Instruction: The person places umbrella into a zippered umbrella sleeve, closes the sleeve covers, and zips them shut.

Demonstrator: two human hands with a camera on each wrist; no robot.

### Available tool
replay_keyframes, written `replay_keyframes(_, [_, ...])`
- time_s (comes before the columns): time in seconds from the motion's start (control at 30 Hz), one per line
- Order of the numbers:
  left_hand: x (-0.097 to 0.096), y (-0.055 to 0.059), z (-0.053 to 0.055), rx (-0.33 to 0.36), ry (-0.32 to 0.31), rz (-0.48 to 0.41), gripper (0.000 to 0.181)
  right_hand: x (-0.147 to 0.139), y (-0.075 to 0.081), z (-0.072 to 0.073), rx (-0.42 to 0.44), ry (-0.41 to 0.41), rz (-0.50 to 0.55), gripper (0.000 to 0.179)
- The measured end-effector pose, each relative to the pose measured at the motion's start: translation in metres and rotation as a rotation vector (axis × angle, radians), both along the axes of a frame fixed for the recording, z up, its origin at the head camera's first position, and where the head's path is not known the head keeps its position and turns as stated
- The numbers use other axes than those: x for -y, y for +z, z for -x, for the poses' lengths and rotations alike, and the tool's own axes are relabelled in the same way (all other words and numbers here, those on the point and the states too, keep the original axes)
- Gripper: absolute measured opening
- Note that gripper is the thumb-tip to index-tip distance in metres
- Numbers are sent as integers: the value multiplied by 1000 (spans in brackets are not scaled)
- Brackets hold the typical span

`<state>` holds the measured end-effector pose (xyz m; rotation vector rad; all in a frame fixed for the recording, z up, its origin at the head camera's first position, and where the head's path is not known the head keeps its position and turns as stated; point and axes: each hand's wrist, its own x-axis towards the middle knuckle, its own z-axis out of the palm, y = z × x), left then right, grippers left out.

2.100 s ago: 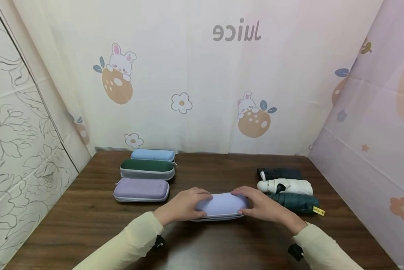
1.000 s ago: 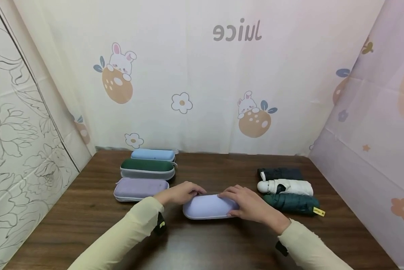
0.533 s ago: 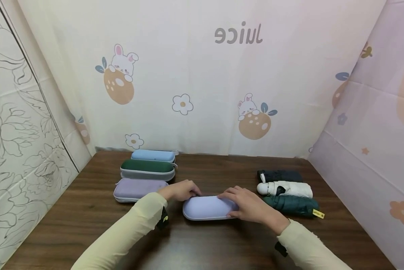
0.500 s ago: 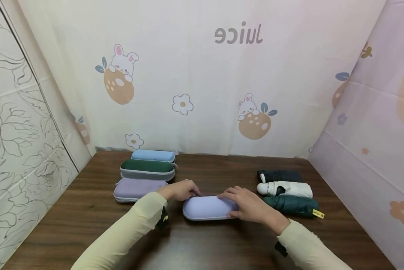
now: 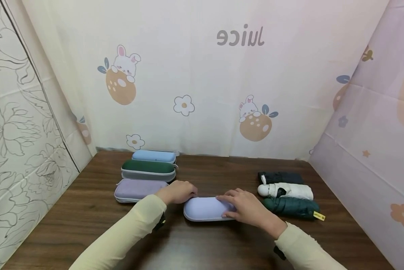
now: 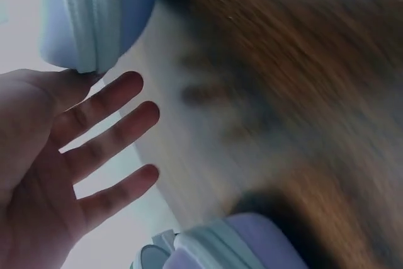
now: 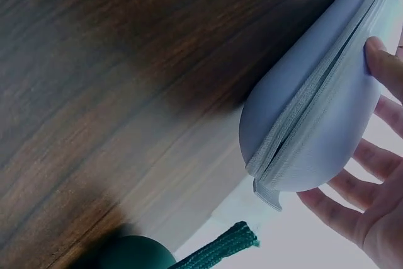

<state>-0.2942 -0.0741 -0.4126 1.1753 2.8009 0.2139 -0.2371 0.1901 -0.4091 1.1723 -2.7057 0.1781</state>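
Note:
A pale lavender zippered glasses case (image 5: 205, 208) lies on the table in front of me. At its right end my right hand (image 5: 247, 208) grips it, thumb on the near side and fingers over the far side. The left hand (image 5: 179, 192) is at the far left corner, thumb and index finger pinching at the zipper; the pull itself is hidden. In the left wrist view the other three fingers (image 6: 119, 140) are spread out. The right wrist view shows the zipper (image 7: 315, 86) with a dark slit between its two bands.
To the left lie a purple case (image 5: 141, 189), a green and grey case (image 5: 148, 170) and a light blue case (image 5: 153, 156). On the right are folded umbrellas: black (image 5: 283, 177), white (image 5: 291, 191) and dark green (image 5: 291, 207). A printed curtain (image 5: 202, 75) hangs behind the table (image 5: 205, 247).
Both hands were on the lavender case's ends; the case has shifted left. My left hand has moved to the far side, then leftward round the corner along the zipper. The right hand keeps its grip.

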Motion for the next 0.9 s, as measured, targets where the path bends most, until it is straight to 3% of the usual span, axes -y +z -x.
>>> replay_keyframes(0.17, [8,-4,-4,-175,-66,56,16,2,1,-2,-7,-20,2,51])
replay_keyframes(0.43, [21,-10,-11,-293,-100,70,12,4,0,-6,-16,-58,0,50])
replay_keyframes(0.7, [28,-13,-23,-406,-77,18,13,5,-3,-10,-61,-73,11,50])
replay_keyframes(0.9, [35,-18,-31,-484,-60,29,12,8,-3,-11,-80,-97,30,48])
